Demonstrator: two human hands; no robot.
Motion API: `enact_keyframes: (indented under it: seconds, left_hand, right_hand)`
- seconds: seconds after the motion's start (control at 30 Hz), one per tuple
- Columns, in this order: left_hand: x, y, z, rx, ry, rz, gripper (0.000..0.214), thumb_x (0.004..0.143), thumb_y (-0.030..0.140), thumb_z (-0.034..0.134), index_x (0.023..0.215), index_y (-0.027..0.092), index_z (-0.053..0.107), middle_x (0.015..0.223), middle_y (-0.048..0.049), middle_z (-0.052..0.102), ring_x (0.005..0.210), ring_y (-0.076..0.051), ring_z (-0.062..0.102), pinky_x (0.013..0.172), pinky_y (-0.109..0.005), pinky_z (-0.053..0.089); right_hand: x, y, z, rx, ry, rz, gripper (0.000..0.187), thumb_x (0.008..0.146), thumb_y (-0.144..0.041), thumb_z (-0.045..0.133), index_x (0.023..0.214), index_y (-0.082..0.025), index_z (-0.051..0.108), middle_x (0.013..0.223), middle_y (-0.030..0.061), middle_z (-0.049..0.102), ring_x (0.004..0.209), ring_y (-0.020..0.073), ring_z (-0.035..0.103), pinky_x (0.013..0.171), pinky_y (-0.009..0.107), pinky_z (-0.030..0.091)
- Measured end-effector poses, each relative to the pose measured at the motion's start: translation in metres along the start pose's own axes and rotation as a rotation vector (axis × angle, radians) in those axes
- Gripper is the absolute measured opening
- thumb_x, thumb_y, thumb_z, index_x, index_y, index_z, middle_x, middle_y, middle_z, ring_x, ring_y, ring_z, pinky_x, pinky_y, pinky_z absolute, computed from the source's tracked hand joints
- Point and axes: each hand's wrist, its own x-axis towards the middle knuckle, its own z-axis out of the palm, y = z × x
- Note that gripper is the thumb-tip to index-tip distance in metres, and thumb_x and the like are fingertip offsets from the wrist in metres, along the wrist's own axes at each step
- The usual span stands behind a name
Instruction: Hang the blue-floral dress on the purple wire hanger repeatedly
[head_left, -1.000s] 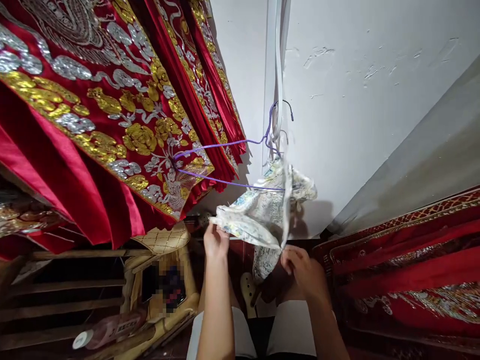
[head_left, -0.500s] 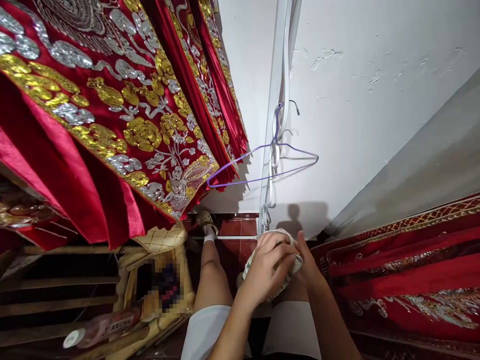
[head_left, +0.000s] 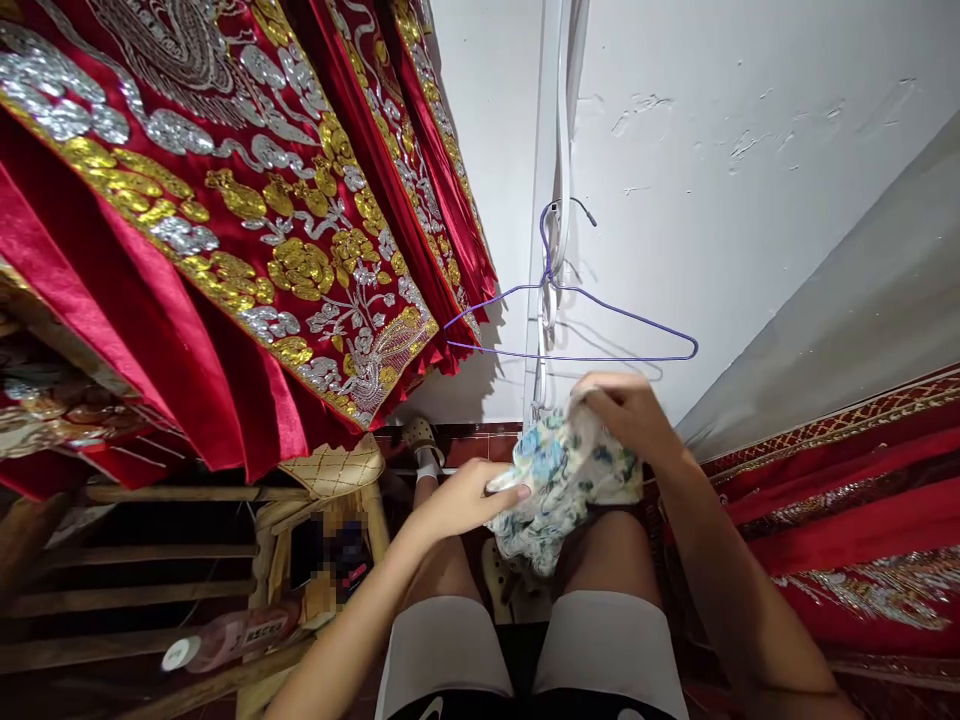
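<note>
Between my two hands is a bunched white cloth garment (head_left: 559,480) with blue and green floral print; its exact kind is hard to make out. My left hand (head_left: 476,493) pinches its left edge between thumb and fingers. Higher up, my right hand (head_left: 624,408) grips its upper right edge, slightly blurred by motion. A purple wire hanger (head_left: 600,357) hangs just above my hands from a white strip (head_left: 562,130) on the wall, with nothing on it.
Red embroidered cloth (head_left: 315,260) with gold and silver sequins hangs at the left. More red cloth (head_left: 825,510) is at the right. Lower left are a wooden seat (head_left: 255,560) and a bottle (head_left: 232,640) with a white cap. A white wall (head_left: 712,230) stands ahead.
My hands have moved apart, the right one upward, and the balled-up cloth has spread open between them. The purple hanger has turned to face me more fully.
</note>
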Motion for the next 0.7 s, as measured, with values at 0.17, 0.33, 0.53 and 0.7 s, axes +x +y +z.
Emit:
enact_keyframes:
  seconds: [0.17, 0.33, 0.53, 0.7]
  left_hand:
    - [-0.019, -0.008, -0.036, 0.460, 0.046, -0.192, 0.030, 0.090, 0.040, 0.058, 0.067, 0.022, 0.062, 0.059, -0.0014, 0.058, 0.053, -0.017, 0.048, 0.056, -0.028, 0.027]
    - [-0.022, -0.009, -0.065, 0.664, 0.130, -0.327, 0.021, 0.088, 0.019, 0.045, 0.084, 0.022, 0.066, 0.088, -0.0110, 0.073, 0.087, -0.029, 0.067, 0.076, -0.034, 0.043]
    - [0.005, -0.001, -0.086, 0.559, 0.360, -0.141, 0.019, 0.091, 0.020, 0.041, 0.084, 0.021, 0.058, 0.094, -0.0104, 0.069, 0.091, -0.027, 0.064, 0.083, -0.038, 0.048]
    - [0.036, 0.022, -0.097, 0.494, 0.341, 0.011, 0.018, 0.091, 0.021, 0.042, 0.076, 0.021, 0.052, 0.088, -0.0067, 0.063, 0.083, -0.024, 0.059, 0.077, -0.036, 0.047]
  right_hand:
    - [0.037, 0.029, -0.007, -0.222, 0.237, -0.059, 0.032, 0.086, -0.032, 0.055, 0.109, -0.019, 0.073, 0.099, 0.0081, 0.074, 0.087, 0.0245, 0.063, 0.083, 0.037, 0.048]
    - [0.039, 0.050, -0.025, -0.526, 0.053, 0.060, 0.033, 0.092, -0.044, 0.049, 0.099, -0.022, 0.073, 0.088, 0.0064, 0.074, 0.082, 0.0259, 0.062, 0.072, 0.033, 0.042]
    - [0.029, 0.040, -0.058, -0.548, 0.219, 0.103, 0.032, 0.084, -0.046, 0.052, 0.063, -0.022, 0.051, 0.058, -0.0009, 0.044, 0.061, 0.0169, 0.041, 0.059, 0.029, 0.029]
    - [0.026, 0.032, -0.062, -0.481, 0.208, 0.097, 0.032, 0.078, -0.040, 0.053, 0.056, -0.022, 0.038, 0.057, -0.0025, 0.032, 0.060, 0.0146, 0.035, 0.058, 0.029, 0.026]
